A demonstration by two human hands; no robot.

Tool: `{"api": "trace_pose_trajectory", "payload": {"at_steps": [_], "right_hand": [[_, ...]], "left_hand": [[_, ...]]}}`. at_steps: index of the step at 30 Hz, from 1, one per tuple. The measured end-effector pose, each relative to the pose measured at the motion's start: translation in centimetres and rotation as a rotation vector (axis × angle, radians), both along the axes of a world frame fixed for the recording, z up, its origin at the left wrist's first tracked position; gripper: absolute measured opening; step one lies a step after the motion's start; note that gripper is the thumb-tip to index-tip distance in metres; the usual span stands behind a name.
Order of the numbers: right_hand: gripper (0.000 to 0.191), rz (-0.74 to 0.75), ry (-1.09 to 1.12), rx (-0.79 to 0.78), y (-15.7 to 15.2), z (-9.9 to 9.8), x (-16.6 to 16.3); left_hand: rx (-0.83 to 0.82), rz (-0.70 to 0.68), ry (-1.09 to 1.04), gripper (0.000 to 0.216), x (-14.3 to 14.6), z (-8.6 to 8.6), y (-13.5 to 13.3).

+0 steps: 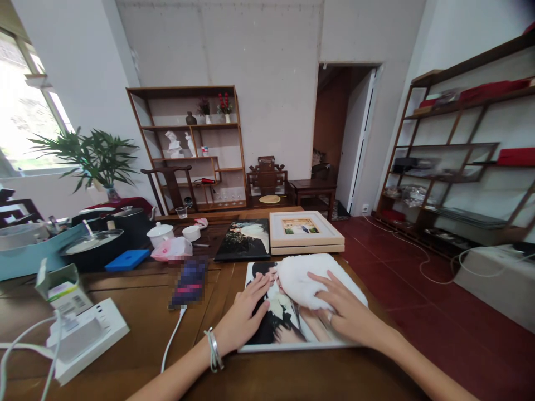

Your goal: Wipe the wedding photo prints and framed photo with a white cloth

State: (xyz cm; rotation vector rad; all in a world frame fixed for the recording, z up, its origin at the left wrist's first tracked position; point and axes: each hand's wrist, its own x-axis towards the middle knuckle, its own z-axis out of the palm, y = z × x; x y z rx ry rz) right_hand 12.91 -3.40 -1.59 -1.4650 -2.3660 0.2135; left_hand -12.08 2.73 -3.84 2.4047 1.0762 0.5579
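Note:
A large glossy photo print (292,328) lies flat on the wooden table (146,312) in front of me. My left hand (244,317) rests on its left part, fingers stretched out flat, holding nothing. My right hand (345,309) presses a white cloth (298,278) onto the upper middle of the print, fingers curled over the cloth's near edge. A bracelet circles my left wrist.
Behind the print lie a dark photo panel (244,239) and a stacked light wooden picture frame (305,231). To the left are a phone (190,281) on a white cable, a white power strip (83,334), a small box, a blue pad, pots, cups and a plant.

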Motion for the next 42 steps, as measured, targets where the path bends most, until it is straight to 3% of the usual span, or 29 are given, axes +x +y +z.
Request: {"api": "trace_pose_trajectory", "payload": {"at_steps": [6, 11, 15, 23, 27, 30, 34, 38, 42], "right_hand": [[0.023, 0.056, 0.038, -0.100, -5.3, 1.0, -0.7], [0.024, 0.088, 0.073, -0.154, -6.7, 1.6, -0.8], [0.024, 0.019, 0.101, -0.183, -5.0, 0.9, 0.0], [0.029, 0.050, 0.071, -0.113, 2.3, 1.5, 0.1], [0.029, 0.035, 0.044, -0.058, 3.8, 1.2, -0.3], [0.033, 0.047, 0.024, -0.049, 2.6, 0.9, -0.7], [0.030, 0.054, 0.035, -0.064, -1.3, 0.9, -1.1], [0.027, 0.101, 0.056, -0.144, -5.4, 1.6, -1.4], [0.026, 0.135, 0.059, -0.200, -7.3, 2.5, -1.9]], "left_hand": [[0.024, -0.018, 0.030, 0.045, 0.0, -0.3, 0.0], [0.038, -0.028, 0.036, 0.044, 0.0, -0.1, -0.1], [0.046, -0.029, 0.039, 0.044, 0.0, -0.1, 0.0], [0.040, -0.043, 0.024, 0.045, -0.1, -0.1, 0.2], [0.033, -0.053, 0.018, 0.043, -0.2, -0.3, 0.2], [0.029, -0.049, 0.005, 0.042, -0.2, -0.4, 0.2], [0.018, -0.028, 0.010, 0.041, -0.1, -0.4, 0.2], [0.024, -0.023, 0.019, 0.041, 0.2, -0.4, 0.2], [0.033, -0.012, 0.039, 0.041, 0.3, -0.2, 0.0]]}}
